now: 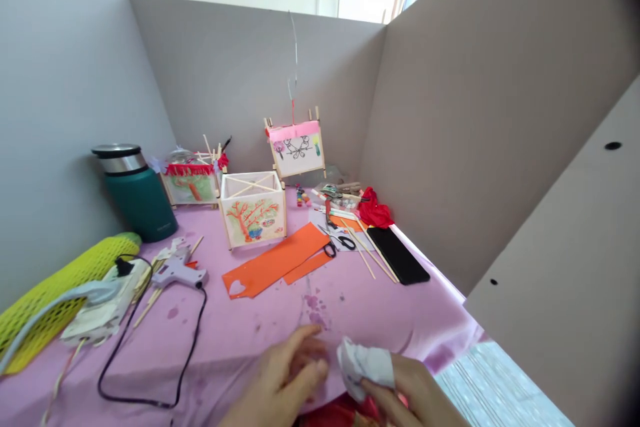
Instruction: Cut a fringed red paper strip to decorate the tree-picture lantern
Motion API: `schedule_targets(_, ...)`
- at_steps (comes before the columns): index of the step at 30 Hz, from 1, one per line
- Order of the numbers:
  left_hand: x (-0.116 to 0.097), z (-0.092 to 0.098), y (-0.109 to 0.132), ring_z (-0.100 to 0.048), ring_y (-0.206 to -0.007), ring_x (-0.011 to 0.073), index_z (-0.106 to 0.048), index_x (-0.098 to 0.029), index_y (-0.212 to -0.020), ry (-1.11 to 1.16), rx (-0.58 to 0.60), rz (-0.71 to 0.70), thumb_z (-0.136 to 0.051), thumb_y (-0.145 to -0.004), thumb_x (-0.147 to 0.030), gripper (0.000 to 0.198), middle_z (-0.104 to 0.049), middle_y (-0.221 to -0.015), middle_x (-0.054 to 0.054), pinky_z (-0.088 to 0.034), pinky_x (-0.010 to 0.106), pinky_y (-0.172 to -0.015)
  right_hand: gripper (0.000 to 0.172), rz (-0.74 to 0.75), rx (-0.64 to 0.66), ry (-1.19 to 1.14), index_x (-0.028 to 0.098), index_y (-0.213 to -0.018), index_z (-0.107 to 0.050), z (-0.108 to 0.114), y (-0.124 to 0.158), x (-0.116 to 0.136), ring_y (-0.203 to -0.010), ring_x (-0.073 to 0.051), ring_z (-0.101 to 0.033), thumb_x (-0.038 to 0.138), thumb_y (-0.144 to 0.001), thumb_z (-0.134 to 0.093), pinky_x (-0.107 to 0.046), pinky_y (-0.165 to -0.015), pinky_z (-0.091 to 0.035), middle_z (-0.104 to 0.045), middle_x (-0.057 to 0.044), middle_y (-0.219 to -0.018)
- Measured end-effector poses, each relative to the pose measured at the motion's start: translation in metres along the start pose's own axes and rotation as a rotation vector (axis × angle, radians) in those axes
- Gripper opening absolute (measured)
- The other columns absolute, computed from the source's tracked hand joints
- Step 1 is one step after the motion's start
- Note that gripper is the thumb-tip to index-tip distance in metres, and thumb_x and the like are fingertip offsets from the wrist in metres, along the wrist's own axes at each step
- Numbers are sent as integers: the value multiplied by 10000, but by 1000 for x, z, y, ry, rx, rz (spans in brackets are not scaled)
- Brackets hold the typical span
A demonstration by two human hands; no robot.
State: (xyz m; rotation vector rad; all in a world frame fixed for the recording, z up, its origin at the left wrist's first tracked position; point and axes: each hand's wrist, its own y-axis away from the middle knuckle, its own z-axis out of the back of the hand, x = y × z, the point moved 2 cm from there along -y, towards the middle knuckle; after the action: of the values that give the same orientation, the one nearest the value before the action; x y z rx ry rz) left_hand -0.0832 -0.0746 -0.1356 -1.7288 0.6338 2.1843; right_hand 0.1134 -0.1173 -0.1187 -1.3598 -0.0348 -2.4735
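Observation:
At the near edge of the table my right hand (pixel 400 390) is closed on a crumpled white tissue (pixel 365 365). My left hand (pixel 287 377) lies beside it on the purple tablecloth (pixel 235 333), fingers loosely curled, its thumb close to the tissue; nothing shows in it. Purple stains (pixel 315 303) mark the cloth just beyond both hands. Something red (pixel 340 413) shows under my hands at the bottom edge.
An orange paper sheet (pixel 275 260), black-handled scissors (pixel 337 240), wooden sticks (pixel 370 253), a black flat phone-like slab (pixel 397 253), red cloth (pixel 375 212), paper lanterns (pixel 253 213) (pixel 296 147), a green flask (pixel 135 190), a glue gun (pixel 177 270) with black cord, and yellow mesh (pixel 55 293). Grey partitions surround the table.

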Motion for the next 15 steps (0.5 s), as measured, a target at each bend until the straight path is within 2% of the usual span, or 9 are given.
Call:
schedule_targets(2, 8, -7, -5, -643, -985, 262, -527, -393, -1260, 293, 7, 73, -604, -761, -564, 533, -574, -1303, 45, -539, 428, -818, 242, 200, -65, 92, 221, -948, -640, -19, -24, 13, -708, -164, -635, 242, -915, -402, -245, -653, -532, -678, -38, -825)
schedule_targets(4, 13, -5, -11, -607, -1076, 263, -585, -353, -1194, 488, -100, 68, -620, -737, -586, 514, -582, -1283, 56, -505, 422, -907, 250, 415, -142, 263, 171, -872, -630, -43, -49, 21, -660, -180, -605, 174, -866, -381, -287, -626, -537, -653, -85, -781)
schedule_targets(5, 14, 0, -12, -602, -1085, 266, -632, -316, -1115, 553, -188, 51, -630, -732, -576, 463, -624, -1209, 67, -492, 416, -928, 250, 465, -188, 343, 148, -906, -626, -54, -59, 23, -702, -205, -609, 141, -844, -383, -327, -662, -542, -656, -107, -790)
schedule_targets(8, 12, 28, -7, -652, -926, 265, -674, -252, -872, 647, -434, 21, -669, -704, -506, 304, -689, -922, 58, -525, 403, -849, 326, 613, -98, 449, 139, -1147, -564, -76, -74, 33, -991, -236, -597, 135, -841, -452, -372, -857, -513, -654, -142, -1073)
schedule_targets(10, 7, 53, 5, -657, -790, 235, -652, -261, -783, 617, -617, 5, -686, -681, -483, 247, -666, -787, 25, -548, 370, -749, 333, 752, -48, 453, 187, -1182, -547, -77, -69, 39, -1105, -215, -552, 149, -860, -472, -344, -912, -486, -612, -106, -1218)
schedule_targets(12, 2, 74, 21, -625, -677, 197, -621, -270, -743, 537, -783, -32, -673, -686, -500, 243, -620, -700, 0, -539, 322, -635, 277, 845, -65, 445, 216, -1108, -585, -69, -61, 39, -1039, -190, -584, 151, -863, -474, -316, -861, -503, -632, -69, -1202)
schedule_targets(13, 0, 82, 28, -578, -583, 172, -597, -262, -708, 501, -831, -52, -653, -698, -519, 263, -572, -626, -13, -508, 293, -547, 257, 844, -83, 442, 219, -1072, -601, -63, -57, 35, -983, -182, -603, 148, -859, -477, -313, -832, -512, -651, -62, -1163)
schedule_targets(15, -1, 92, 39, -417, -429, 124, -532, -238, -636, 426, -864, -72, -591, -737, -549, 333, -441, -496, -42, -387, 247, -411, 255, 750, -151, 438, 201, -1057, -615, -48, -56, 18, -932, -178, -620, 131, -860, -469, -318, -820, -518, -673, -79, -1098)
